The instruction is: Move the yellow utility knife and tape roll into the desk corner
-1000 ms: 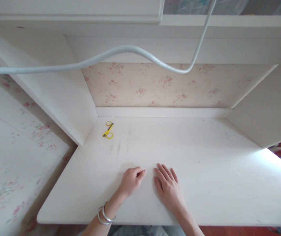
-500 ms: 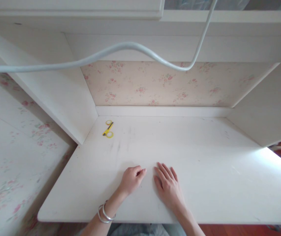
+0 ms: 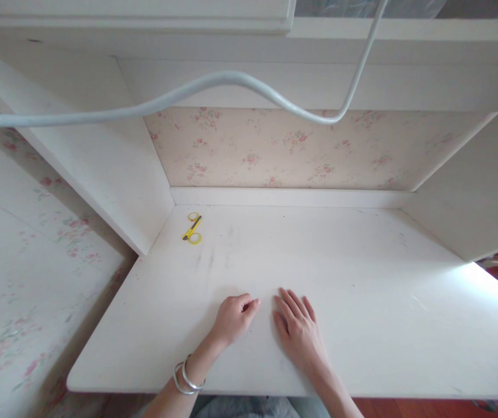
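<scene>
My left hand [image 3: 232, 319] rests on the white desk [image 3: 388, 325] near its front edge, curled into a loose fist with the thumb towards the right. Nothing shows between its fingers. To the right of it, my right hand [image 3: 300, 334] lies palm down, its fingers stretched out flat on the desktop. The two hands are apart. Far from both, at the back left of the desk, lies a yellow and black utility knife [image 3: 192, 227]. Two thin yellow rings, one behind the knife [image 3: 193, 216] and one in front of it [image 3: 194, 238], look like small tape rolls.
A thick white cable [image 3: 231, 78] hangs across the upper view, close to the camera. White side panels stand at the left [image 3: 113, 157] and right [image 3: 470, 191], with a cabinet [image 3: 126, 14] above. Floral wallpaper [image 3: 270, 148] covers the back wall. Dark smudges mark the desktop.
The view has shifted very slightly. Both hands and the things on the desk stay as they were.
</scene>
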A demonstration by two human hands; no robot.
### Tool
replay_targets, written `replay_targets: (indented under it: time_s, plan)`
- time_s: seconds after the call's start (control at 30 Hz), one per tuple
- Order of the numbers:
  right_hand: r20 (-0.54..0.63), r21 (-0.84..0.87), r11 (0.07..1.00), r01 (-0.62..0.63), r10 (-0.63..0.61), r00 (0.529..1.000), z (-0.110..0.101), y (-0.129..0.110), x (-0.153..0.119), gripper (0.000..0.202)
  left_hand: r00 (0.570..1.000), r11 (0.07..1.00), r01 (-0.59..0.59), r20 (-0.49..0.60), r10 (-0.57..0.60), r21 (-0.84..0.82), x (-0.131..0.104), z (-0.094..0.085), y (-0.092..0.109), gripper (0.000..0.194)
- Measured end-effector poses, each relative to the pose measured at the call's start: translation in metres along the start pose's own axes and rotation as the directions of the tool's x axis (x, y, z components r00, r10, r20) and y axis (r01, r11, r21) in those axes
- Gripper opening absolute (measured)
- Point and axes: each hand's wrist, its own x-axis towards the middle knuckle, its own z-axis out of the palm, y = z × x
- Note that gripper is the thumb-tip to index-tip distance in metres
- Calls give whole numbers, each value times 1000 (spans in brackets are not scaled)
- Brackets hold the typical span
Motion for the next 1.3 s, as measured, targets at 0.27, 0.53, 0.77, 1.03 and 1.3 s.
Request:
replay_targets:
  time_s: [0.27, 0.53, 0.77, 1.03, 1.3]
  plan:
    - [-3, 1, 1000, 3, -3, 1000, -1, 0, -1, 34, 1000, 1000, 10, 1, -10, -8, 0, 2, -2, 44]
    - [-8, 5, 1000, -1, 1, 1000, -1, -1, 0, 35, 1000, 1000, 7, 0, -7, 0, 0, 1, -2, 44]
    - [-3, 5, 1000, 0, 0, 1000, -1, 0, 0, 34, 1000, 1000, 3, 5, -3, 3, 0, 1, -2, 44]
    - [5, 5, 1000, 1, -1, 1000, -2, -1, 1, 35, 1000, 1000, 12, 5, -12, 1, 0, 2, -3, 44]
    - [-12, 6, 1000, 0, 0, 1000, 0, 0, 0, 34, 1000, 1000, 15, 11, -15, 5, 0, 2, -2, 44]
